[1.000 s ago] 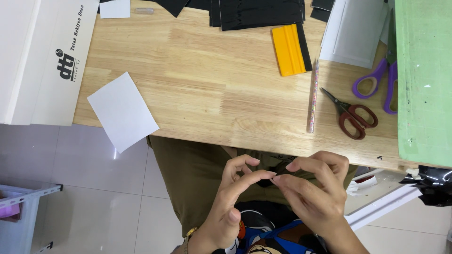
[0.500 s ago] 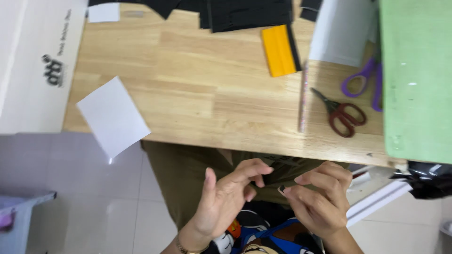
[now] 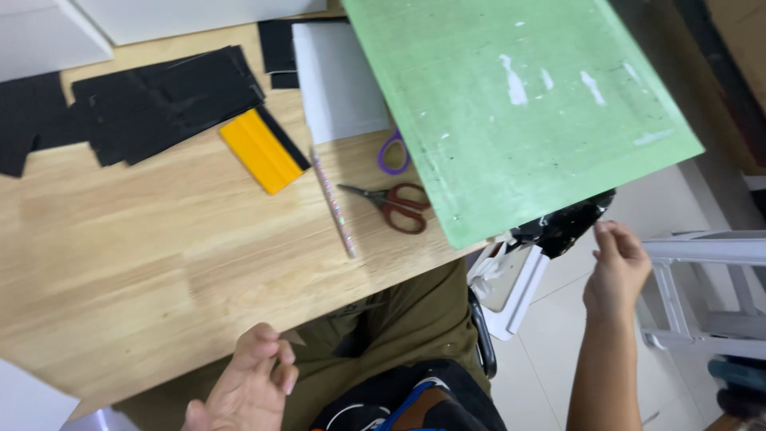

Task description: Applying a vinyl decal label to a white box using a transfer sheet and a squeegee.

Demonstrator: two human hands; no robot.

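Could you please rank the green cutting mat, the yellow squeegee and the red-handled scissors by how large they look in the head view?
1. green cutting mat, by far the largest.
2. yellow squeegee and red-handled scissors look much alike, so I would not rank them.

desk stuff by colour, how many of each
Green: 1, the cutting mat
Yellow: 1, the squeegee
Red: 1, the red scissors
Purple: 1, the purple scissors, partly under the mat
White: 1, the white sheet
Glittery: 1, the stick
Black: a pile of sheets, number unclear
Total: 6 single things plus the pile
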